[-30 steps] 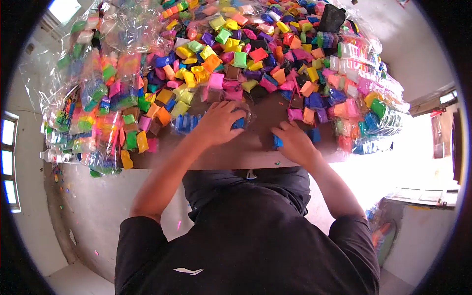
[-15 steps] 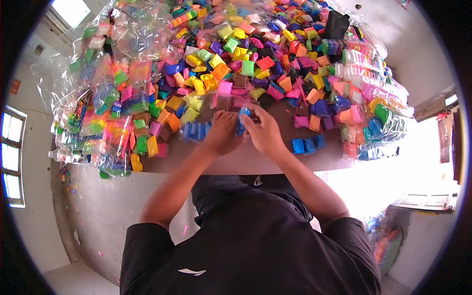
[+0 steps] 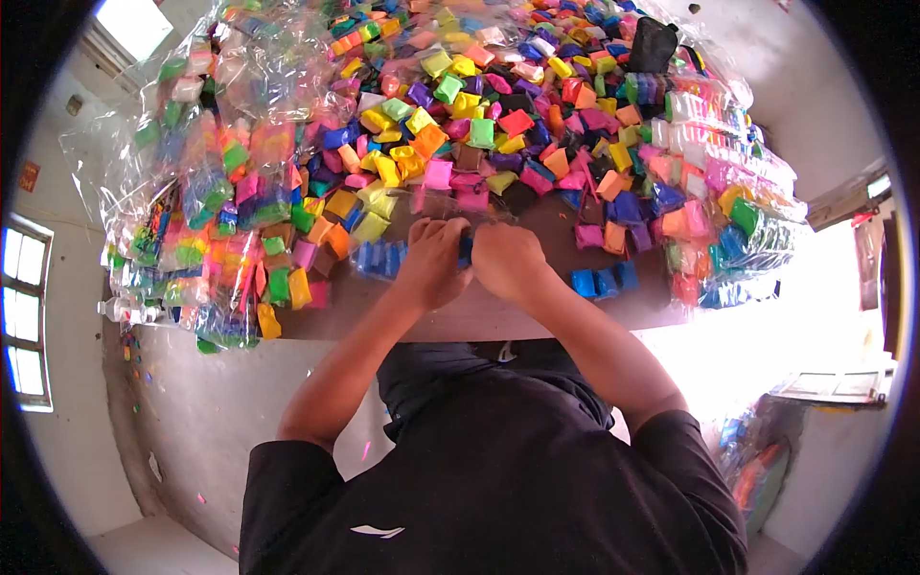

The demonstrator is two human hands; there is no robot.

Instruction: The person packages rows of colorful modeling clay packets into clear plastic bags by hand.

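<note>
My left hand [image 3: 433, 261] is closed, with its fingers curled over a clear plastic bag [image 3: 377, 259] that holds a row of blue packets. Close against it on the right, my right hand [image 3: 508, 259] is curled into a fist shape; whatever its fingers grip is hidden beneath the knuckles. A sliver of a blue packet [image 3: 466, 248] shows in the gap between the two hands. Thin clear film sticks out past my fingertips. Farther right on the table lie several loose blue packets [image 3: 604, 280] side by side.
A large heap of small coloured packets [image 3: 479, 134] covers the back of the brown table [image 3: 335, 316]. Filled clear bags are stacked at the left [image 3: 216, 182] and right [image 3: 724, 211]. A black pouch [image 3: 654, 46] rests on the heap at the back right.
My right hand has turned knuckles up and closed beside my left hand. The blue packet that was at its fingertips is now mostly covered between the hands.
</note>
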